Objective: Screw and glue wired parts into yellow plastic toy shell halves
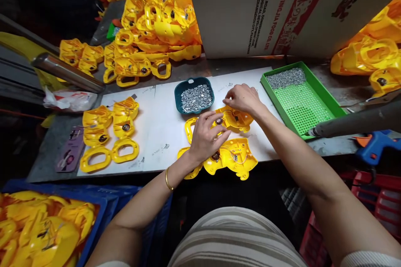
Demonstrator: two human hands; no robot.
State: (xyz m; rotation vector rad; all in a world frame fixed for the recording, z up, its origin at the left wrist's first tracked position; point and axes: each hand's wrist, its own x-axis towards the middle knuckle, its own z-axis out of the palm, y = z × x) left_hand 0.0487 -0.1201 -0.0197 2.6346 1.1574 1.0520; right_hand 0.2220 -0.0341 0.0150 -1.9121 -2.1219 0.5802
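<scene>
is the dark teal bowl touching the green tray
Apart. The head view shows the white work surface between the dark teal bowl and the green tray.

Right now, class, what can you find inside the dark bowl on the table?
The dark bowl holds a heap of small, shiny metal pieces. They cover the bottom, so anything buried underneath cannot be seen.
</scene>
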